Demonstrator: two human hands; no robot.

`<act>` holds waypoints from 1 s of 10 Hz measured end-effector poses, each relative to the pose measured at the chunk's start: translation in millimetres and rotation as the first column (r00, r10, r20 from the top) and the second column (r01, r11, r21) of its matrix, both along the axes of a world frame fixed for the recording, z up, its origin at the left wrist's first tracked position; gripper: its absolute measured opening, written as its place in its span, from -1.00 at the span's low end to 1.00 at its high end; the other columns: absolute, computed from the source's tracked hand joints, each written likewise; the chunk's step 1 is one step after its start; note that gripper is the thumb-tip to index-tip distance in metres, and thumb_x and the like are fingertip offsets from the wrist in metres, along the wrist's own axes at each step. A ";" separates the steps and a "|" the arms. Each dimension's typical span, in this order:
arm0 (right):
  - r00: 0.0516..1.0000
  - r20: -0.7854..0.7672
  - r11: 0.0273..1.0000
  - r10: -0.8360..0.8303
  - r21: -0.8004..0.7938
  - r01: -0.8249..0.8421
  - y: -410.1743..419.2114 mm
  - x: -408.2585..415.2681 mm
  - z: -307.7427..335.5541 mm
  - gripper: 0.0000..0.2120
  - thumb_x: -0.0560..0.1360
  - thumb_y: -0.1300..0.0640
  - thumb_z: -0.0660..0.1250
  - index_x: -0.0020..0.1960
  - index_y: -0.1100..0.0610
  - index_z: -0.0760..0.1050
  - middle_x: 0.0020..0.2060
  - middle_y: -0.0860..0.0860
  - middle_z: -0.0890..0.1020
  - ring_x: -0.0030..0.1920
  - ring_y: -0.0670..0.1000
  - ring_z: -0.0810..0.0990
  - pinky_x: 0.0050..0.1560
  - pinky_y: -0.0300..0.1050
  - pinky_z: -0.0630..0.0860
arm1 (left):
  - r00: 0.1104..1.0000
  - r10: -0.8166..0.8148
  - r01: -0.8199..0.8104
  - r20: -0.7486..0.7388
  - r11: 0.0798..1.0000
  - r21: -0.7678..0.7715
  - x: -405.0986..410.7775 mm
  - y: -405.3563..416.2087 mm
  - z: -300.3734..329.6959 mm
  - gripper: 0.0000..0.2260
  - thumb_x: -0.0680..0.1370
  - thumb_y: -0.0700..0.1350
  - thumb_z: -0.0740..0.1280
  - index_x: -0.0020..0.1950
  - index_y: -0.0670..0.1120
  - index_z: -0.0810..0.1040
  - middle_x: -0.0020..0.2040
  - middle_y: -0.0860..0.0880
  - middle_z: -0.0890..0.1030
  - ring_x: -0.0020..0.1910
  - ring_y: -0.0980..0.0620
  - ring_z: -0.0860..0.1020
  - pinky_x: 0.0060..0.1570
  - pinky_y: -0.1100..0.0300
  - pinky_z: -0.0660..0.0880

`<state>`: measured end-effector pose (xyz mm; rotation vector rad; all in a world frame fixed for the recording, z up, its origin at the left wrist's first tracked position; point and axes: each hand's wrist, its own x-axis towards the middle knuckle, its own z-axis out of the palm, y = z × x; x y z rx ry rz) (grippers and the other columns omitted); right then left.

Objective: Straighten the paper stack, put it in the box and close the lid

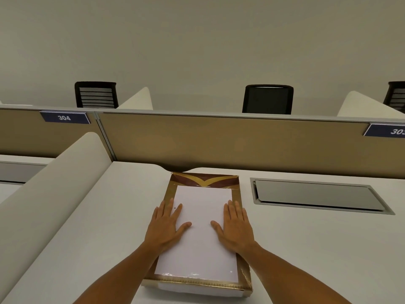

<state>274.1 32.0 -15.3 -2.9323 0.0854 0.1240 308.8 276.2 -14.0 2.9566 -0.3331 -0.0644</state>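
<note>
White paper stack (200, 229) in gold cardboard box (238, 195), long axis twd tan partition (219, 141). L hand (165, 227), R hand (235, 227) flat on stack, fingers splayed, gripping nothing.

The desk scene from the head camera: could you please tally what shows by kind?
Hands: 2, left hand and right hand
Gold box: 1
Paper stack: 1
Black chairs: 3
Number signs: 2
Total: 9
</note>
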 end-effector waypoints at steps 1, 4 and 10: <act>1.000 0.027 1.000 -0.009 0.000 0.009 1.1 -1.2 -3.4 -0.14 0.49 -0.43 -0.18 0.62 0.07 -0.14 0.62 0.04 -0.09 0.60 0.13 -0.15 0.54 0.05 -0.23 | 1.000 -0.001 0.001 0.017 1.000 0.005 -0.5 -0.6 -4.0 -0.09 0.32 0.54 -0.34 0.58 0.14 -0.03 0.62 -0.01 -0.05 0.59 -0.12 -0.05 0.53 -0.10 -0.10; 0.996 0.088 1.000 -0.015 0.012 0.014 1.8 -2.4 -13.0 -0.07 0.40 -0.46 -0.35 0.62 0.06 -0.14 0.62 0.02 -0.09 0.61 0.11 -0.14 0.52 0.02 -0.26 | 0.999 -0.005 0.005 0.053 1.000 -0.002 1.7 0.9 -18.1 -0.14 0.38 0.52 -0.27 0.58 0.12 -0.02 0.62 -0.03 -0.05 0.59 -0.10 -0.05 0.51 -0.07 -0.13; 0.998 -0.058 0.996 0.004 0.085 0.001 -14.8 12.5 41.3 -0.11 0.52 -0.39 0.03 0.61 0.10 -0.20 0.62 0.04 -0.14 0.61 0.11 -0.12 0.53 0.11 0.09 | 0.999 0.010 -0.013 0.044 0.998 0.068 12.5 -26.9 31.7 -0.03 0.30 0.56 -0.24 0.59 0.06 0.02 0.62 -0.06 -0.09 0.59 -0.13 -0.13 0.52 -0.17 -0.14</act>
